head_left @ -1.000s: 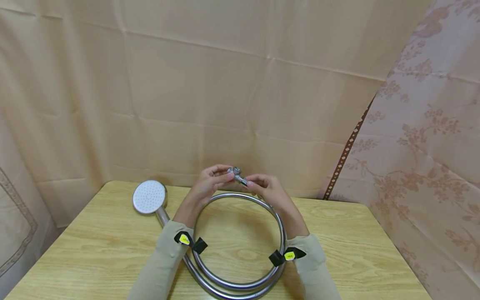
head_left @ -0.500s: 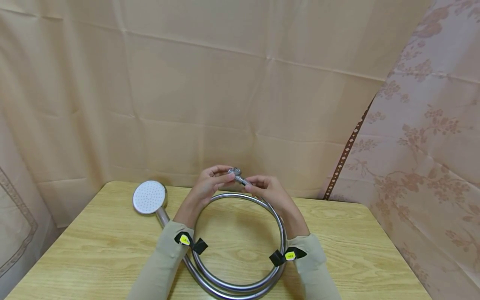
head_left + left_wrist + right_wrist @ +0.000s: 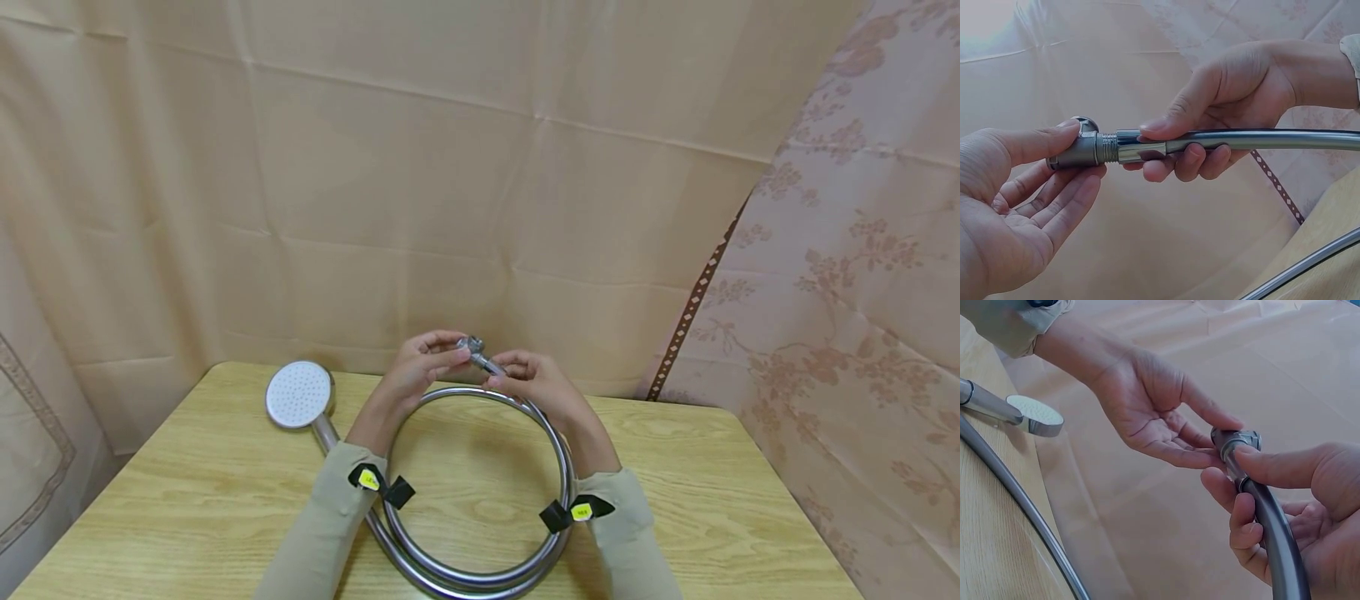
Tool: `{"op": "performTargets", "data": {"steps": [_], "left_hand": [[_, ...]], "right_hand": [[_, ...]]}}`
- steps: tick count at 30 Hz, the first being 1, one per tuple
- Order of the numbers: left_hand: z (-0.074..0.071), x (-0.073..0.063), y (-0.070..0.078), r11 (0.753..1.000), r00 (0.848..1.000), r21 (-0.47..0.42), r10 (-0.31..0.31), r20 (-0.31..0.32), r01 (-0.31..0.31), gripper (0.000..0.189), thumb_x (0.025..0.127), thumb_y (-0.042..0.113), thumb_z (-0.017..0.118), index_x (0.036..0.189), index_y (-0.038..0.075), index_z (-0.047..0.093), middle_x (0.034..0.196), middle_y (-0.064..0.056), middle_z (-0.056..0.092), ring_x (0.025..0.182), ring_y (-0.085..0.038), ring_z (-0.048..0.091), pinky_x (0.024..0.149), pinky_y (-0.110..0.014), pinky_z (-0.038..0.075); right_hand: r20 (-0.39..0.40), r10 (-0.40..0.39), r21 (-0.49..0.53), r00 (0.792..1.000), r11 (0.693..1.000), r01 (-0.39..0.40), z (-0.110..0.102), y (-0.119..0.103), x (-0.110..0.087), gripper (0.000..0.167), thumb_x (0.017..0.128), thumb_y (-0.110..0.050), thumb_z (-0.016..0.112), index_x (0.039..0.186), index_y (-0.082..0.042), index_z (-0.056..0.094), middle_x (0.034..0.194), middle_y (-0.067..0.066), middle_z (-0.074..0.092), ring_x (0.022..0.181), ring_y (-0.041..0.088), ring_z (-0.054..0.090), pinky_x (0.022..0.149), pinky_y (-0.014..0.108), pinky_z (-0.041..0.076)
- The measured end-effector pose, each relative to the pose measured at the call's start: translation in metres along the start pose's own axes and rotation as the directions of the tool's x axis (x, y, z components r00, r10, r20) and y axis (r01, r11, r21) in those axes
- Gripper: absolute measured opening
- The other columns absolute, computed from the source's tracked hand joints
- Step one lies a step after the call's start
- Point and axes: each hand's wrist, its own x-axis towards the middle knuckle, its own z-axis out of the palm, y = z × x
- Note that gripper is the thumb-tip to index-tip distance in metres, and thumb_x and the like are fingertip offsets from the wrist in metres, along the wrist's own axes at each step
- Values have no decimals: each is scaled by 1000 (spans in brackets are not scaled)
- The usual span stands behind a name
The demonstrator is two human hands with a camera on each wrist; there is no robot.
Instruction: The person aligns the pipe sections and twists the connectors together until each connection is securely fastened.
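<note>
While left hand [image 3: 1017, 230] pinches fitting [image 3: 1080, 151], right hand [image 3: 1229, 87] grips hose [image 3: 1266, 139].

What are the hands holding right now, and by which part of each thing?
The left hand pinches the metal fitting by its body; the right hand grips the hose at its end, by the connector nut.

- Hose [image 3: 1297, 139] and fitting [image 3: 1079, 152]: silver-grey.
- Shower head [image 3: 298, 395]: white face, grey dots.
- Tabletop [image 3: 697, 492]: yellowish wood grain.
- Back curtain [image 3: 420, 183]: plain beige.
- Right-hand curtain [image 3: 862, 317]: pale pink, darker flowers.
</note>
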Motion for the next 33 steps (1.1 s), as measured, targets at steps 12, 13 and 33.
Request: {"op": "performTargets", "data": {"steps": [12,13,33], "left_hand": [[1,-2,5,1000,1000,16,3,2,-3,19,94,-7,63,108,5,68,97,2,73,90,-10,69,84,-25,60],[1,-2,5,1000,1000,20,4,3,-4,19,94,-7,64,108,6,68,97,2,73,90,-10,69,85,-25,60],[-2,-2,5,997,999,63,37,38,-39,20,94,-5,64,109,7,70,98,2,72,91,-11,68,86,-26,60]], "right_hand": [[-31,-6,22,999,1000,6,1,1,1,31,100,-9,65,124,10,65,90,2,73,72,12,58,63,21,48],[-26,-4,34,1000,999,5,2,1,1,31,100,-9,64,124,11,64,91,2,74,71,12,58,62,21,48],[-6,71,69,997,995,-71,2,-2,2,27,95,-8,70,117,6,62,98,9,78,69,6,59,60,18,47]]}}
